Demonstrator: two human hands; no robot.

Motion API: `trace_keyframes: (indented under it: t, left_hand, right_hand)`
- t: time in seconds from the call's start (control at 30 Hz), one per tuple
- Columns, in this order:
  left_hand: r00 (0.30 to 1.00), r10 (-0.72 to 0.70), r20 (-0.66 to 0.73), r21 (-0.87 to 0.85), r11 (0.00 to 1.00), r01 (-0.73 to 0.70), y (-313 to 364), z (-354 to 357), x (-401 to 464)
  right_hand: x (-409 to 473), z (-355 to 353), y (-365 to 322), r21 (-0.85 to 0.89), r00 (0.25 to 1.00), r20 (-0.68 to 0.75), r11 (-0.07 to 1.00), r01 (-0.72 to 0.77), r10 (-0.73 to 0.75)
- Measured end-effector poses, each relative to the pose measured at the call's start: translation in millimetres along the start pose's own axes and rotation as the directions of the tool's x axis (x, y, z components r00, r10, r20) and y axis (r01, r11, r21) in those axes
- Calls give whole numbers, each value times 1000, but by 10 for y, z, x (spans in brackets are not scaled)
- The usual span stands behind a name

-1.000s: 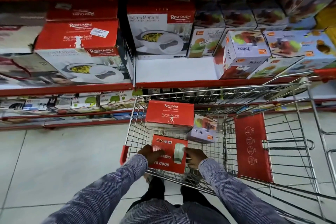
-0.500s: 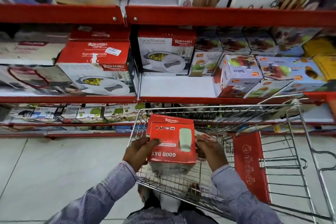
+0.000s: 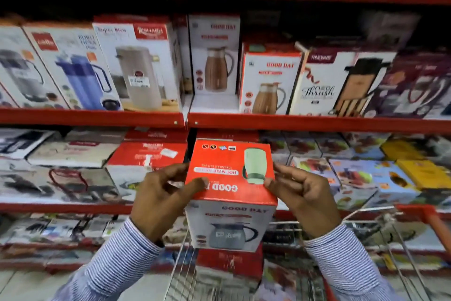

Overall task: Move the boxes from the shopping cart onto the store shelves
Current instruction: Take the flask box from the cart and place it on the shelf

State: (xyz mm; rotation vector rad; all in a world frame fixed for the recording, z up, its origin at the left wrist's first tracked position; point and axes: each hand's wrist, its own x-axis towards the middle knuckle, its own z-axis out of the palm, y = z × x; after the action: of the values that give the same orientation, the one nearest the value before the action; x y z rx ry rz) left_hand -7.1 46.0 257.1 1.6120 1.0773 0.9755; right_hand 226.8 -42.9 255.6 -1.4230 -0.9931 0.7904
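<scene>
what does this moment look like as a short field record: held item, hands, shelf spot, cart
held item: red and white cardboard Good Day jug box, print upside down
left hand: grips the box's left edge
right hand: grips the box's right edge
shelf spot: bare white gap between jug boxes on the red metal shelf above
wire shopping cart: below the box, contents blurred

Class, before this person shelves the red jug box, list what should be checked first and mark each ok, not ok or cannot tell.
1. Both hands on the red jug box, left hand and right hand: ok.
2. Box clear of the cart: ok.
3. Free gap in front of the matching Good Day boxes on the upper shelf: ok.
4. Print upright: not ok, top face reads inverted.
5. Gap depth enough: cannot tell.
</scene>
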Motion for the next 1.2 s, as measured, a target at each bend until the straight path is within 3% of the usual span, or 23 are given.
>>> trace_keyframes:
  t: [0.2,0.37,0.5,0.7,1.2]
  left_hand:
    - [955,288,-68,56,957,-284,708,-341,329]
    - [899,420,-123,83,907,-413,1117,-560,465]
    - [852,499,-156,112,866,-487,1230,-632,628]
    - [828,532,-177,116,847,-519,1138,-621,953]
    - [929,352,-114,140,932,-335,898,-489,1819]
  right_hand:
    - [359,87,-785,36,970,-2,969,245,-245]
    - [549,218,-1237,46,909,-13,908,417,-417]
    - [754,320,-1427,44,885,-11,884,466,-466]
    - [1028,406,-1476,38,889,-17,889,457,-457]
    - [1915,524,-1282,-230,916,-55,898,375,-396]
